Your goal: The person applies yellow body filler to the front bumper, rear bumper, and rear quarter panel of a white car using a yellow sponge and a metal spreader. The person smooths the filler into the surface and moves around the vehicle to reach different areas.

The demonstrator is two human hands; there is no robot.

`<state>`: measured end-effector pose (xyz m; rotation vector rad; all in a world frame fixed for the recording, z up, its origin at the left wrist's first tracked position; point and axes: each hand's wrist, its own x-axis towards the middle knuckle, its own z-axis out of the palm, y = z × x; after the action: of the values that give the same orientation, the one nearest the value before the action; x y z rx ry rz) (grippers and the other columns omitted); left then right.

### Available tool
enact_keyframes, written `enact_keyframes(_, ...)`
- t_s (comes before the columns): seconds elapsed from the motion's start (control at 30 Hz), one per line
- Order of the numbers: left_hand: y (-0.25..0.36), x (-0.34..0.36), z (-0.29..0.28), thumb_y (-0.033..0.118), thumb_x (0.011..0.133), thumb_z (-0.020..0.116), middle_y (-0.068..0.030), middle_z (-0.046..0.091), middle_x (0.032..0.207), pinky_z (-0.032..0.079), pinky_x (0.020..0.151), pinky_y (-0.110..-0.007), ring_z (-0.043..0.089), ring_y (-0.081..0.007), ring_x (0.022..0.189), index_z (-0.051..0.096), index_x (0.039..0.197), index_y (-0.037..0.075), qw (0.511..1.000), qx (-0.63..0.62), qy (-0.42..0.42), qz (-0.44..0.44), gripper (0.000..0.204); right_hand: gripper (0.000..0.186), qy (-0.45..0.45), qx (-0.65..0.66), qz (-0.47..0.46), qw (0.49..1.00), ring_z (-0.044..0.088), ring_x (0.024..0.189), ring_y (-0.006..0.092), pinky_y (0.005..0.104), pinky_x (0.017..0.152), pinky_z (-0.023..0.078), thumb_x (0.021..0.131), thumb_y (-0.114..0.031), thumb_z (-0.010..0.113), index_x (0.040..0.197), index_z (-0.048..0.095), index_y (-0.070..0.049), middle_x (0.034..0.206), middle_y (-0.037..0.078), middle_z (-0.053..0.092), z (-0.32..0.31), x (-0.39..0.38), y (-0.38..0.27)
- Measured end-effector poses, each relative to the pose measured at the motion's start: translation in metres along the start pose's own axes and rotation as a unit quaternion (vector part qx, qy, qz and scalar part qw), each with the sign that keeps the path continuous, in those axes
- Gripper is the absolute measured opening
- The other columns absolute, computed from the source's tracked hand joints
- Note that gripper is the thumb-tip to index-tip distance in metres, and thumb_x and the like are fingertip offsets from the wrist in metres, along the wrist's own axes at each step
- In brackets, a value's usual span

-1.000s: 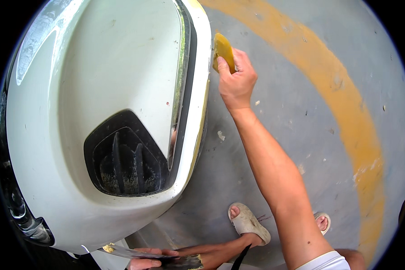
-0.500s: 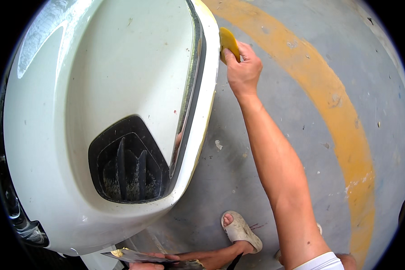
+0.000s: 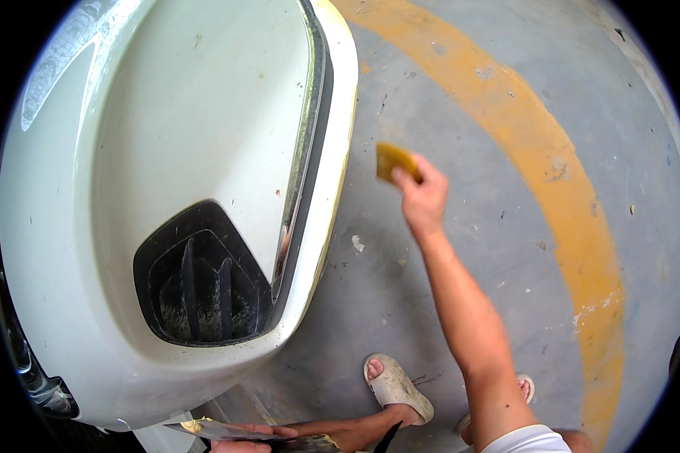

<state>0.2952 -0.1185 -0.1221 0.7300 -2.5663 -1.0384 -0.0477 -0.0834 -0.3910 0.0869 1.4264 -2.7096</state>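
My right hand [image 3: 425, 198] grips a yellow putty spreader [image 3: 395, 161], slightly blurred, held in the air to the right of a white car bumper [image 3: 60, 264]. A gap separates the spreader from the bumper's edge. Yellowish smears [image 3: 345, 155] run along the outer side of that edge. At the lower border my left hand [image 3: 240, 447] holds a thin dark flat board [image 3: 223, 431] with a lump of yellowish putty [image 3: 193, 426] on it. Only some fingers of this hand show.
The bumper has a black vent recess [image 3: 204, 279] and a dark trim strip [image 3: 310, 174]. Below lies a grey floor [image 3: 476, 189] with a curved yellow painted band [image 3: 559, 174]. My feet in light sandals [image 3: 397, 386] stand near the lower middle.
My right hand with the spreader has come away from the bumper's edge, moving nearer to me and slightly right. The bumper sits a little further left in view. My left hand stays low with the board.
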Motion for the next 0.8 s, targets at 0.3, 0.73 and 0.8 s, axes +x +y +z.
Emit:
enact_keyframes(0.3,-0.001,0.007,0.001,-0.005,0.083,0.058,-0.0155,0.067,0.082,0.054,0.072,-0.038,0.067,-0.0286,0.077,0.062,0.087,-0.001,0.999,0.007,-0.009,0.038,0.008,0.028,0.034,-0.049,-0.129,0.99,0.062,0.083,0.0162,0.0286,0.077,0.049,0.08,-0.003,0.06,0.108,0.063,-0.001,0.093,0.01,0.068,0.036,0.103,-0.026)
enact_keyframes(0.73,-0.002,0.003,0.001,-0.008,0.081,0.056,-0.0158,0.068,0.081,0.054,0.068,-0.036,0.067,-0.0273,0.072,0.063,0.086,-0.001,1.0,0.001,-0.001,0.022,0.01,0.024,0.041,-0.144,-0.166,0.975,0.064,0.079,0.023,0.0301,0.069,0.051,0.079,0.003,0.058,0.101,0.066,-0.001,0.09,0.013,0.065,0.048,-0.02,-0.014)
enact_keyframes(0.8,-0.005,0.005,0.001,-0.008,0.081,0.056,-0.0159,0.068,0.081,0.054,0.068,-0.036,0.067,-0.0273,0.072,0.063,0.085,-0.001,0.999,-0.005,-0.002,0.032,0.011,0.024,-0.04,-0.116,-0.148,0.981,0.064,0.08,0.0217,0.0289,0.071,0.051,0.079,0.005,0.057,0.1,0.066,0.0,0.09,0.012,0.065,0.033,-0.053,-0.01)
